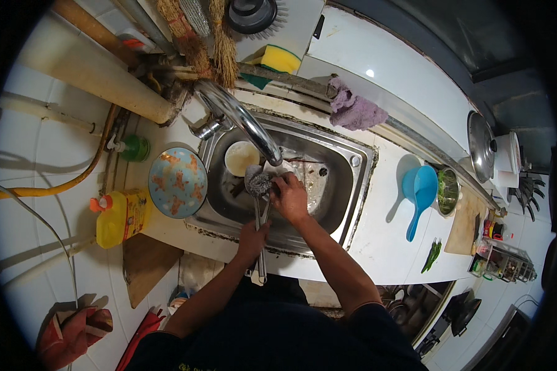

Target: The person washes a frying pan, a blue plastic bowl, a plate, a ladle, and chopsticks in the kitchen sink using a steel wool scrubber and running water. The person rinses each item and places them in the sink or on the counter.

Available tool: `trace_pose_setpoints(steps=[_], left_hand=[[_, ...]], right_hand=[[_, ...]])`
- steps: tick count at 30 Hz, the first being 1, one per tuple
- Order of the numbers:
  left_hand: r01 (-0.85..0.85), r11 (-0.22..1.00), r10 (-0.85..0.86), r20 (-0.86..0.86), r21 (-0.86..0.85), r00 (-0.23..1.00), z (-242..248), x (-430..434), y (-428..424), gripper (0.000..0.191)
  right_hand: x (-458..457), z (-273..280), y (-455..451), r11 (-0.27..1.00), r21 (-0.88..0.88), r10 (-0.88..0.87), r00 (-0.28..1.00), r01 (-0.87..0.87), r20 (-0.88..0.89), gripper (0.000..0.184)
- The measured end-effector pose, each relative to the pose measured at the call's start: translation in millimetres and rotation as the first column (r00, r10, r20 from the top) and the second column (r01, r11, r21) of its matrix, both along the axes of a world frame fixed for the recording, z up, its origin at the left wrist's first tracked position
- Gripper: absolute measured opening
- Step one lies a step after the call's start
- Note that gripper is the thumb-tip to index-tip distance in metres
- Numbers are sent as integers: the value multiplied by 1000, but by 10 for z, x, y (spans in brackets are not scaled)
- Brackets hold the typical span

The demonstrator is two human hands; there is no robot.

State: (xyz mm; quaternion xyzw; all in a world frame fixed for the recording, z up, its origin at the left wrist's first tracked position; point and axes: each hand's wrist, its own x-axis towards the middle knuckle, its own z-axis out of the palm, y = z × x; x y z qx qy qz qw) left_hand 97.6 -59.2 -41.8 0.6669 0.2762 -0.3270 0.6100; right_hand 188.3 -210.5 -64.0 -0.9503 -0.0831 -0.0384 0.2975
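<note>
Over a stainless steel sink (339, 222), my left hand (254, 239) grips the long metal handles of what look like two ladles or similar utensils (261, 218). My right hand (288, 195) holds a grey metal scouring pad (260, 183) against their upper ends. A chrome faucet (250, 123) arches above, its spout near my right fingers. A bowl of cloudy liquid (242, 158) sits in the sink's upper left, and a white dish, partly hidden, lies beneath the spout.
Left of the sink are a blue patterned plate (178, 182), a yellow detergent bottle (123, 218) and a green pump bottle (135, 148). To the right are a blue dipper (420, 185), green chillies (431, 255) and a cutting board (462, 222). A purple cloth (355, 109) hangs over a pipe behind.
</note>
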Motion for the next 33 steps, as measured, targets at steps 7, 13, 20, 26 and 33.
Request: trace_pose_setpoints(steps=[7, 13, 20, 26, 33], left_hand=[[93, 993, -94, 4, 76, 996, -99, -105, 60, 32], [168, 983, -172, 53, 75, 984, -30, -97, 73, 32], [52, 983, -82, -166, -179, 983, 179, 203, 84, 30], [-196, 836, -1, -358, -513, 934, 220, 256, 139, 30], [-163, 829, -90, -415, -535, 906, 275, 363, 32, 34]], right_hand=[[191, -418, 65, 997, -4, -82, 992, 82, -96, 24], [245, -483, -17, 983, -122, -141, 989, 135, -41, 25], [252, -683, -296, 665, 459, -552, 802, 589, -228, 16], [122, -223, -430, -180, 579, -279, 523, 795, -805, 10], [27, -98, -146, 92, 750, 27, 751, 655, -659, 15]])
